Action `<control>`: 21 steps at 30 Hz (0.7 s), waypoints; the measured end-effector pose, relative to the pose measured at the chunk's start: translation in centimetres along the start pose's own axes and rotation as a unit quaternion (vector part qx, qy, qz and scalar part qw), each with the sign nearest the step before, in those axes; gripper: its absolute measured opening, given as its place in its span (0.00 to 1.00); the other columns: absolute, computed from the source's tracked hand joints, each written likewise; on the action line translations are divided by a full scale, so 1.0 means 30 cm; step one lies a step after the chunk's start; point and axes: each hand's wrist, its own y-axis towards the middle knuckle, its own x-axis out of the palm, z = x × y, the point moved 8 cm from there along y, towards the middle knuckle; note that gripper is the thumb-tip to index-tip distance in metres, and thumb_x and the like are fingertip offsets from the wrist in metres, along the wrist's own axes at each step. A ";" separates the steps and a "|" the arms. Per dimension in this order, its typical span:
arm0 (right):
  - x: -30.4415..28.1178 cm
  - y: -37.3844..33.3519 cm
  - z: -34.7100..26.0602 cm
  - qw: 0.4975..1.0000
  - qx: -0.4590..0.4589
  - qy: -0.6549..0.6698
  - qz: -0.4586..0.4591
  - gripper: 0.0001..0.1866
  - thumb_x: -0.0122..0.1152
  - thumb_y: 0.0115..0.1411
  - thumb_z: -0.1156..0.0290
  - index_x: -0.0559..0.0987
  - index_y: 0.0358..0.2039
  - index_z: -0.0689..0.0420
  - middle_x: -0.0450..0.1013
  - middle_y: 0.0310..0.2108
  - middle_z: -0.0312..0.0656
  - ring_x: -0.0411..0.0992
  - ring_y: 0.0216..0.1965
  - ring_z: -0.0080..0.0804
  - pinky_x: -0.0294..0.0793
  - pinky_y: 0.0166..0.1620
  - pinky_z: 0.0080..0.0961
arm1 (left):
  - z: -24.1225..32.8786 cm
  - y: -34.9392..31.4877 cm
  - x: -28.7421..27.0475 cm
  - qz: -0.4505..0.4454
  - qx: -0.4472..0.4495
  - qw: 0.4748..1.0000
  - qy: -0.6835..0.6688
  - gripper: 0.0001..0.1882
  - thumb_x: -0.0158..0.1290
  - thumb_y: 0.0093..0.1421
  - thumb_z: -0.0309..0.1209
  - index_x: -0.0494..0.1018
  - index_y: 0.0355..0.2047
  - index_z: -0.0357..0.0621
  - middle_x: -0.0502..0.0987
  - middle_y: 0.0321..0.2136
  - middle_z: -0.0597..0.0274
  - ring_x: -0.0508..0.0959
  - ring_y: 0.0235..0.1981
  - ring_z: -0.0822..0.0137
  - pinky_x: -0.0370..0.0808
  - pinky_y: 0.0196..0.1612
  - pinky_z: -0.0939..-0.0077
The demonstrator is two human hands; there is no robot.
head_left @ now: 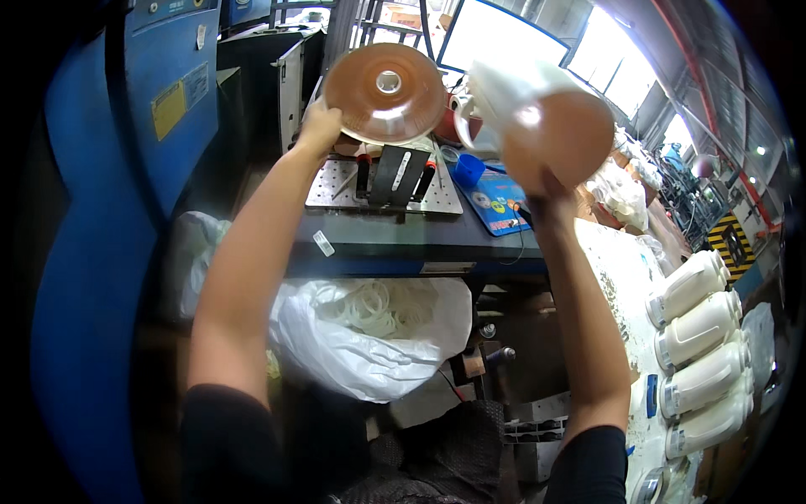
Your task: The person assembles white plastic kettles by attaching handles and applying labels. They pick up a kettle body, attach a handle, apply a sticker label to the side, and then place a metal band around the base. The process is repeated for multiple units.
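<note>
My left hand (321,128) grips the lower left rim of a shiny brown round dish-shaped part (361,99) with a pale-edged hole in its middle. The part is tilted up above a perforated metal plate (441,195), where a black clamping fixture (399,176) stands. Raised at the right, my right hand (550,191) is closed on a white jug (495,99) with a side handle. The jug is tipped, its round brown end towards me, and motion blurs it. The fingers behind it are partly hidden.
A blue cup (468,170) stands by a blue printed mat (497,202). Below the bench edge hangs a white bag (361,361) of translucent rings. Several white jugs (701,378) lie along the worn white table (600,260) at right. A blue cabinet (88,252) rises at left.
</note>
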 end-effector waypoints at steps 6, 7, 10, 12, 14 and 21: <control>0.336 0.209 0.244 0.985 0.056 -0.157 0.036 0.11 0.58 0.57 0.69 0.76 0.40 0.59 0.74 0.29 0.42 0.71 0.22 0.29 0.65 0.21 0.23 | -0.035 -0.295 -0.124 -0.071 -0.024 0.948 -0.311 0.21 0.47 0.66 0.33 0.64 0.56 0.35 0.77 0.44 0.52 0.77 0.49 0.48 0.76 0.54 0.57; 0.342 0.223 0.295 0.985 0.045 -0.164 0.020 0.11 0.58 0.57 0.69 0.76 0.39 0.60 0.74 0.27 0.42 0.70 0.21 0.28 0.64 0.21 0.24 | -0.040 -0.374 -0.166 -0.010 -0.009 0.947 -0.320 0.22 0.48 0.65 0.32 0.64 0.57 0.36 0.78 0.44 0.51 0.77 0.50 0.48 0.76 0.54 0.57; 0.403 0.209 0.342 0.976 -0.001 -0.210 -0.053 0.09 0.58 0.55 0.71 0.77 0.34 0.62 0.71 0.22 0.39 0.65 0.18 0.25 0.62 0.21 0.26 | -0.075 -0.630 -0.450 0.109 0.097 0.987 0.065 0.23 0.49 0.64 0.33 0.64 0.58 0.37 0.74 0.49 0.51 0.74 0.53 0.52 0.72 0.55 0.59; 0.390 0.205 0.331 0.948 -0.038 -0.299 -0.098 0.08 0.58 0.55 0.71 0.78 0.32 0.63 0.70 0.21 0.38 0.64 0.18 0.24 0.61 0.21 0.26 | -0.124 -0.848 -0.557 0.113 0.016 0.987 -0.111 0.26 0.48 0.65 0.39 0.63 0.59 0.38 0.72 0.52 0.53 0.72 0.55 0.56 0.70 0.57 0.59; 0.388 0.188 0.297 0.900 -0.098 -0.411 -0.108 0.12 0.59 0.54 0.67 0.78 0.36 0.59 0.73 0.27 0.44 0.68 0.28 0.36 0.66 0.30 0.33 | -0.179 -1.074 -0.667 0.136 -0.034 0.986 -0.093 0.29 0.46 0.67 0.46 0.63 0.60 0.38 0.69 0.56 0.55 0.70 0.57 0.60 0.68 0.58 0.58; 0.423 0.032 0.068 0.743 -0.270 -0.610 -0.063 0.27 0.63 0.52 0.60 0.72 0.53 0.50 0.77 0.40 0.53 0.75 0.45 0.51 0.73 0.47 0.44 | -0.308 -1.560 -0.794 0.151 -0.159 0.973 0.077 0.35 0.41 0.67 0.51 0.55 0.65 0.38 0.62 0.61 0.50 0.65 0.61 0.54 0.64 0.60 0.55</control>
